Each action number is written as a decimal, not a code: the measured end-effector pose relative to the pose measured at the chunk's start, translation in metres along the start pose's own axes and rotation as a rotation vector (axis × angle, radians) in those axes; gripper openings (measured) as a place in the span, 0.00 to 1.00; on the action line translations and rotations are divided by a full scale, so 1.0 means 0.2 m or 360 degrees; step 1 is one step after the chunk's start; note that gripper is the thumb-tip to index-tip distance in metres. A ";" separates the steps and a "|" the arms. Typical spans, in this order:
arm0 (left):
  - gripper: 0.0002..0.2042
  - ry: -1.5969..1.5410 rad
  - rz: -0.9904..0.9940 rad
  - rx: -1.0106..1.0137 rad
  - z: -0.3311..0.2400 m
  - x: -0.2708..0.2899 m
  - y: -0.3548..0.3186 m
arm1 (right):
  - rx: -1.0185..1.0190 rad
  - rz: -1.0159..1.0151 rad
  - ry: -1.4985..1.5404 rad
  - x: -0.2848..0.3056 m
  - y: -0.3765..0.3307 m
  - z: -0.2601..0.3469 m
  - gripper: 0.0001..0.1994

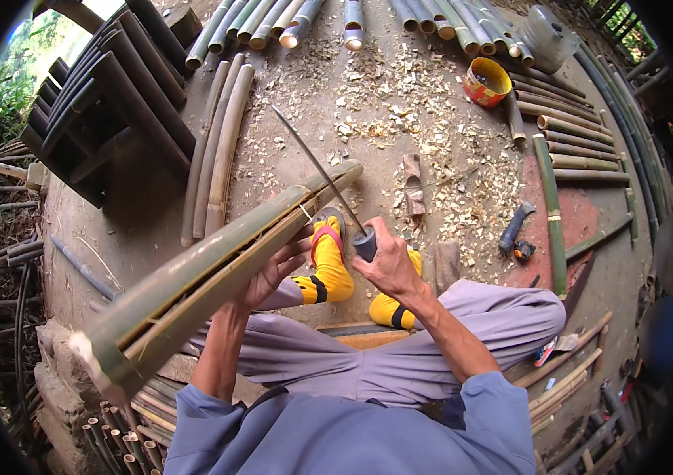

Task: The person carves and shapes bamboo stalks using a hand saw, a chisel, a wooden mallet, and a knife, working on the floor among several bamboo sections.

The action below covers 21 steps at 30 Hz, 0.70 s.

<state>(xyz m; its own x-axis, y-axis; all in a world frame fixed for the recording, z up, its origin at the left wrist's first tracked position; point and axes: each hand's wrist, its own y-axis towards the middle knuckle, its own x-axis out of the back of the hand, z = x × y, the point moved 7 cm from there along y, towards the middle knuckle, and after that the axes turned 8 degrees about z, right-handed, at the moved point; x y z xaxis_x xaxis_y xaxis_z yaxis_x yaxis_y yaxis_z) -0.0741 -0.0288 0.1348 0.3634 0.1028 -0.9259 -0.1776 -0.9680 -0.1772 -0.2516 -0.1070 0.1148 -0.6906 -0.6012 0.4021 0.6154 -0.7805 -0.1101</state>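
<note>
A thick greenish bamboo pole slants across my left side, with a long slot cut along its length. My left hand is under the pole, its fingers bent against the lower side and carrying it. In my right hand is a long, thin metal tool with a dark, round handle; whether it is a narrow blade or a rod I cannot tell. The tool passes over the pole's far end and points up and to the left. Whether it touches the bamboo is unclear.
Pale wood chips litter the ground ahead. A dark bamboo chair-like frame stands at the far left. Cut bamboo poles lie beyond my pole and in rows at right. A yellow-red bucket and a dark power tool lie rightward.
</note>
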 end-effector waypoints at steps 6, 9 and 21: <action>0.28 0.2924 -0.0447 -0.0835 -0.17 -0.15 -0.09 | -0.0027 -0.0009 0.0076 -0.13 -0.01 -0.01 0.21; 0.25 0.3104 -0.0626 -0.1070 -0.17 -0.19 -0.10 | -0.0001 -0.0036 0.0052 -0.15 0.00 0.03 0.21; 0.26 0.3154 -0.0885 -0.1173 0.03 -0.26 -0.28 | 0.0053 0.0046 0.0018 -0.25 -0.13 0.11 0.21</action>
<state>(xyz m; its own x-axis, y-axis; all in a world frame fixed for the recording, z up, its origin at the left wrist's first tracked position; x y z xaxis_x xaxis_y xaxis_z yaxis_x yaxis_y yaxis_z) -0.0880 0.0211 0.1906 0.5309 0.4882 0.6927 0.3570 -0.8702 0.3397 -0.2243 -0.0538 0.1185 -0.6767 -0.6253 0.3888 0.6472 -0.7569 -0.0909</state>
